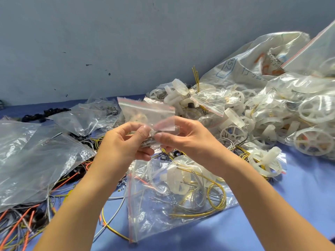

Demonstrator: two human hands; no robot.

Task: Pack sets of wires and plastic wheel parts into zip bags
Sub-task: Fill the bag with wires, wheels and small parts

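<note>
My left hand (125, 144) and my right hand (188, 140) are raised together over the blue table (299, 205). Between them they pinch the lower part of a small clear zip bag (145, 113) with a red seal strip; its mouth points up and small dark parts sit at its bottom, by my fingertips. Below my hands lies a larger zip bag (172, 196) holding a white plastic wheel part and yellow and grey wires.
A heap of white plastic wheels (317, 109) and filled bags fills the right side, with a big printed sack (253, 66) behind it. Empty clear bags (36, 160) lie at the left over orange, yellow and grey wires (21, 223). A grey wall stands behind.
</note>
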